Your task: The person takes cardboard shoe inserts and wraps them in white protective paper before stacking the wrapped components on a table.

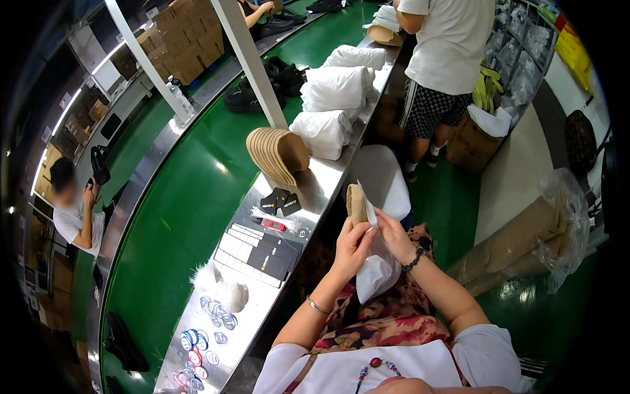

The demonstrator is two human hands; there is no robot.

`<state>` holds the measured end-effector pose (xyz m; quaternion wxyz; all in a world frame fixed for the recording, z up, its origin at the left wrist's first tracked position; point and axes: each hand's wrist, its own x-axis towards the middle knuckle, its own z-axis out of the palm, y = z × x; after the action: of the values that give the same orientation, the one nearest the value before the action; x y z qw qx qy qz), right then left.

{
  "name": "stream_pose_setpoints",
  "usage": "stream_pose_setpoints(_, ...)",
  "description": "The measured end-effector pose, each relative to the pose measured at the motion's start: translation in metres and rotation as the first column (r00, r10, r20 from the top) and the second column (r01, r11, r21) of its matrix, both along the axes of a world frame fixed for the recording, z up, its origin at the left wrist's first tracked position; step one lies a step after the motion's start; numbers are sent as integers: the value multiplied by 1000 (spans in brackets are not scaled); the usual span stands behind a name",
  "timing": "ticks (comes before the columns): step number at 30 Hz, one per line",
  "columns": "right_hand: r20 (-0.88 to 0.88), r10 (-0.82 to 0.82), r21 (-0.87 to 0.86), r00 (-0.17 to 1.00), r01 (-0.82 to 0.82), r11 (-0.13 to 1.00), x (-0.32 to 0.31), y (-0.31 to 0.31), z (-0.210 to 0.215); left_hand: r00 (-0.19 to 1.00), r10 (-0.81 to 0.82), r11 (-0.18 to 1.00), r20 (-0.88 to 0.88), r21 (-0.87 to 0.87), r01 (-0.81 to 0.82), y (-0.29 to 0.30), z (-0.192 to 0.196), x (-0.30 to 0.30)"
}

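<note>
I had a tan, flat, insole-shaped pad (356, 202) upright just right of the frame's centre, with a sheet of white wrapping paper (379, 272) draped from it down toward my lap. My left hand (352, 246) was clamped on the pad's lower end, fingers curled together round it. My right hand (394, 235) had its fingertips pinched on the paper's edge right beside the pad, touching it. To do this well, I judged the left grip had to stay firm and low, so the right fingers could pull the paper taut and flat against the pad without creasing or tearing it. Left of my hands ran the polished steel bench edge (315, 190), bearing a fanned stack of tan pads (275, 154), black card labels (266, 256) and round blue-and-white badges (213, 318) lower left. Beyond it lay the green conveyor belt (177, 217).
</note>
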<state>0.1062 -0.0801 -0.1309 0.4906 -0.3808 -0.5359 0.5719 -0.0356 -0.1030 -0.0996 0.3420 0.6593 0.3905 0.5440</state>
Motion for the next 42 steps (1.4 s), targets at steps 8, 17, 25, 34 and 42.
stream_pose_setpoints(8, -17, -497, 202, 867, 490, 848, 1, 10, 18, 982, -83, 963, 167, -241, 122, -5, 1, -14)
stream_pose_setpoints(17, 203, -522, 614, 828, 308, 726, -19, 17, 51, 888, -39, 963, 459, -220, 156, 10, -11, -8)
stream_pose_setpoints(25, 323, -247, 500, 914, 57, 864, -37, 20, 52, 769, -85, 912, 633, -261, 315, 8, -27, -19)
stream_pose_setpoints(34, 605, 135, 202, 785, -314, 928, -10, 35, 67, 760, 27, 848, 649, -417, 326, 2, -22, -19)
stream_pose_setpoints(42, 550, 345, 57, 760, -447, 893, 1, 38, 86, 782, -55, 838, 621, -397, 374, -2, -12, -17)
